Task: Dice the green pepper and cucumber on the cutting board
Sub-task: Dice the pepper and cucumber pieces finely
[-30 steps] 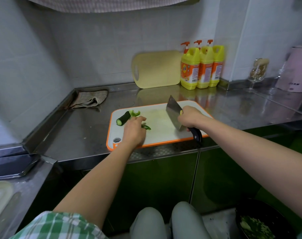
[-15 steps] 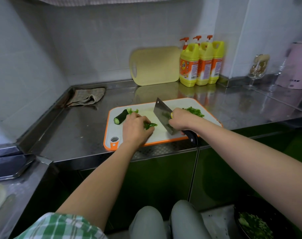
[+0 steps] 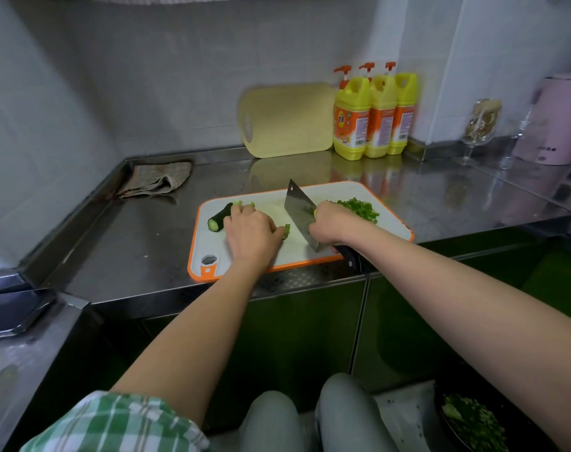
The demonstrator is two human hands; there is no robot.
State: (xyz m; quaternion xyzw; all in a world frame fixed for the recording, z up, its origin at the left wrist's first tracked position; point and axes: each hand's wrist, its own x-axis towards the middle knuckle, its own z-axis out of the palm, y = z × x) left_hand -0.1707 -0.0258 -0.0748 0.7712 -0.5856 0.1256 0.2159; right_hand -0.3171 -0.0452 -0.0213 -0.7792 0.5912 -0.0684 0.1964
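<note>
a shiny steel counter (image 3: 140,230) meets dull white wall tiles (image 3: 147,93) mid-frame. on it lies a flat white cutting board (image 3: 212,246) with an orange rim. the left hand (image 3: 251,234) curls over a green pepper strip (image 3: 286,230); the right hand (image 3: 331,223) grips a broad knife (image 3: 299,210). a dark cucumber stub (image 3: 219,216) sits at the board's left end.

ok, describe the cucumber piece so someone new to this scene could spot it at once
On the steel counter sits a white cutting board with an orange rim. At its far left end, just beyond the left hand, lies the cucumber piece: a short dark-skinned cylinder with a pale cut face, unlike the finely diced green pile at the right end.
</note>
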